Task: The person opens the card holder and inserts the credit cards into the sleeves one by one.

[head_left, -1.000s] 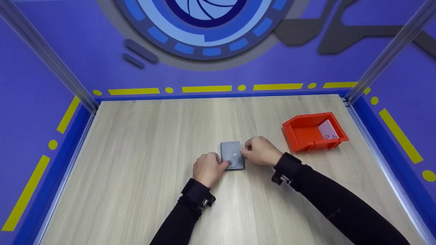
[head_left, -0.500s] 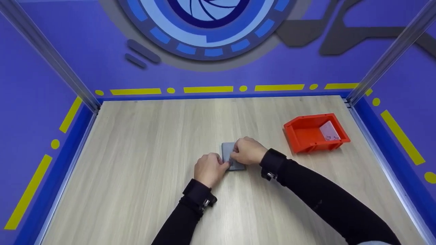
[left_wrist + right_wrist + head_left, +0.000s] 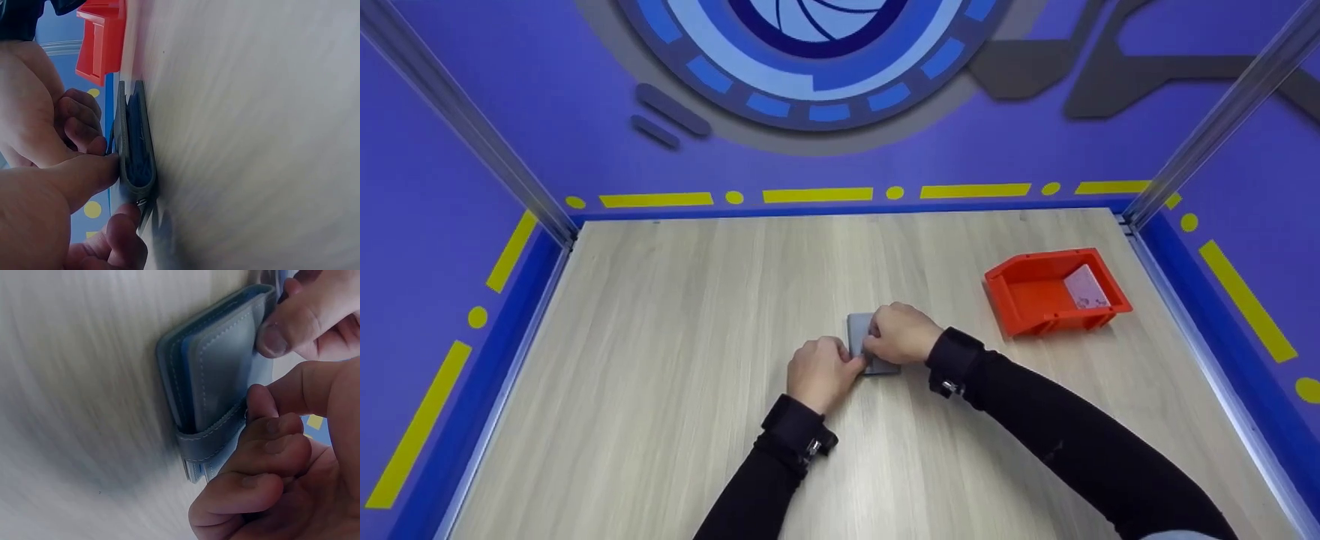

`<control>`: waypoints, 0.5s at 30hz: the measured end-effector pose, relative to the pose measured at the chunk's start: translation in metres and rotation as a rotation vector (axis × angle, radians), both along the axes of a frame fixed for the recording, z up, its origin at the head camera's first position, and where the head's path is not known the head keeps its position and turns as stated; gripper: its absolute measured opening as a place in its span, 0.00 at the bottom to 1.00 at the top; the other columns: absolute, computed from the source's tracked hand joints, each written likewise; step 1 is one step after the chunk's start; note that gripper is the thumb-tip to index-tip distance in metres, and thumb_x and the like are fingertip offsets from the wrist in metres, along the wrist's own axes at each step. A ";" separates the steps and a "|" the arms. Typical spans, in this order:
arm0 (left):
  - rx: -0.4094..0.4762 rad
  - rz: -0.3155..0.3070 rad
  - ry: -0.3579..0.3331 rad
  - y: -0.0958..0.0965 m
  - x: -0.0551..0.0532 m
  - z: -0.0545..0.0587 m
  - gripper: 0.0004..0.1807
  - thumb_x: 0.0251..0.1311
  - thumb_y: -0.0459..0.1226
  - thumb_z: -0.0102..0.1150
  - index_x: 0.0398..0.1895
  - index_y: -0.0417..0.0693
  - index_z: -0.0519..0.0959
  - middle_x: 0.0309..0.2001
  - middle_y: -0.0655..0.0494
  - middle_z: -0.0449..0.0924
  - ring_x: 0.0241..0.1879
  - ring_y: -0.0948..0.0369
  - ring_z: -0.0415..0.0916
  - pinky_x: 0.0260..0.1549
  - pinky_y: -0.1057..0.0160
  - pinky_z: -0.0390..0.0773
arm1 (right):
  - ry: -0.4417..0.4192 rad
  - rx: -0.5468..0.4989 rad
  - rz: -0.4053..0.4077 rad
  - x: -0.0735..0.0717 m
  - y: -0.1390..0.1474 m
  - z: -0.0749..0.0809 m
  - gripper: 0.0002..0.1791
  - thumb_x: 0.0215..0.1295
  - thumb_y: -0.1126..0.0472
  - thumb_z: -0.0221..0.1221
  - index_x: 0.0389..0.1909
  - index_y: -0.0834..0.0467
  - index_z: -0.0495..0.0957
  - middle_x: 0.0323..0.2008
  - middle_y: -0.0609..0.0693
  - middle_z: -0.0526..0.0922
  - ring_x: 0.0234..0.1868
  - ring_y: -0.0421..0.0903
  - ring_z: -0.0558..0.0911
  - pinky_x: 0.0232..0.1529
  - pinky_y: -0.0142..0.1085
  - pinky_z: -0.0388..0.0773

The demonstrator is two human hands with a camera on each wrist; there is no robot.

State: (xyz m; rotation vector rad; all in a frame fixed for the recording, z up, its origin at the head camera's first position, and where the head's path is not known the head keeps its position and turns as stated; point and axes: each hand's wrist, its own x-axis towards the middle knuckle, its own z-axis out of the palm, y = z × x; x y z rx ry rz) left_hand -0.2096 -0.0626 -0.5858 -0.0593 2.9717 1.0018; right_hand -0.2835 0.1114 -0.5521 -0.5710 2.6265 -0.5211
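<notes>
A grey-blue folded wallet [image 3: 858,325] lies on the table between both hands; white stitching shows along its edges in the right wrist view. My left hand [image 3: 819,373] holds it at the folded side, its thumb pressed on the cover and its fingers at the spine. A strap [image 3: 209,437] wraps round the wallet's open side. With thumb and curled fingers, my right hand [image 3: 906,334] pinches the strap's end over the cover. From the left wrist side, the layered inside of the wallet [image 3: 135,147] is visible. In the head view, the right hand hides much of the cover.
An orange-red bin [image 3: 1014,318] stands on the right part of the wood-grain table [image 3: 675,322], with a pale printed label inside. Blue-purple panels [image 3: 810,169] with metal corner posts enclose the back and both sides.
My right hand has moved left from the wallet's right edge onto its cover, bringing the strap over and covering the small round snap. The left hand stays in place.
</notes>
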 end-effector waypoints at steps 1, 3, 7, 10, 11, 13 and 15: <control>0.003 -0.001 -0.002 0.000 0.000 0.000 0.18 0.59 0.51 0.76 0.17 0.58 0.80 0.23 0.62 0.81 0.23 0.61 0.74 0.26 0.58 0.72 | -0.001 0.001 -0.004 0.000 0.000 0.000 0.26 0.67 0.56 0.64 0.11 0.47 0.65 0.12 0.38 0.64 0.17 0.40 0.65 0.22 0.35 0.60; 0.005 -0.004 -0.005 0.000 0.000 0.000 0.18 0.59 0.51 0.76 0.18 0.58 0.80 0.23 0.62 0.81 0.23 0.61 0.75 0.26 0.58 0.72 | -0.011 0.002 -0.018 0.000 0.001 0.001 0.26 0.67 0.56 0.64 0.11 0.47 0.64 0.12 0.38 0.63 0.17 0.40 0.64 0.21 0.35 0.60; 0.000 -0.007 -0.002 -0.001 0.000 -0.001 0.18 0.58 0.50 0.76 0.17 0.57 0.80 0.22 0.62 0.81 0.23 0.61 0.75 0.26 0.58 0.72 | -0.029 0.008 -0.023 0.001 0.001 0.002 0.26 0.68 0.55 0.64 0.12 0.47 0.64 0.13 0.38 0.63 0.17 0.40 0.65 0.21 0.35 0.60; -0.002 -0.006 0.001 -0.001 0.000 0.000 0.19 0.59 0.50 0.76 0.17 0.57 0.80 0.22 0.62 0.81 0.23 0.61 0.75 0.26 0.58 0.72 | -0.031 0.007 -0.022 0.000 0.001 0.003 0.26 0.69 0.55 0.63 0.12 0.47 0.64 0.13 0.39 0.64 0.17 0.40 0.64 0.21 0.35 0.60; -0.001 -0.006 0.002 -0.002 -0.001 0.000 0.19 0.59 0.51 0.76 0.17 0.57 0.80 0.22 0.62 0.81 0.23 0.61 0.75 0.26 0.58 0.72 | -0.030 0.006 -0.023 0.000 0.001 0.003 0.26 0.68 0.56 0.63 0.12 0.47 0.64 0.12 0.38 0.63 0.17 0.40 0.64 0.21 0.35 0.60; 0.002 -0.005 -0.001 -0.002 -0.001 0.000 0.19 0.60 0.52 0.76 0.17 0.57 0.80 0.23 0.62 0.81 0.23 0.61 0.75 0.26 0.58 0.72 | -0.025 0.008 -0.028 -0.001 0.001 0.003 0.26 0.68 0.56 0.63 0.11 0.47 0.63 0.12 0.38 0.62 0.16 0.40 0.63 0.21 0.35 0.59; 0.003 -0.006 -0.005 -0.002 0.000 0.000 0.20 0.61 0.52 0.76 0.17 0.57 0.80 0.23 0.62 0.81 0.23 0.61 0.74 0.26 0.59 0.72 | -0.024 0.013 -0.027 -0.001 0.001 0.003 0.27 0.67 0.56 0.63 0.10 0.48 0.62 0.11 0.38 0.60 0.16 0.40 0.61 0.20 0.34 0.57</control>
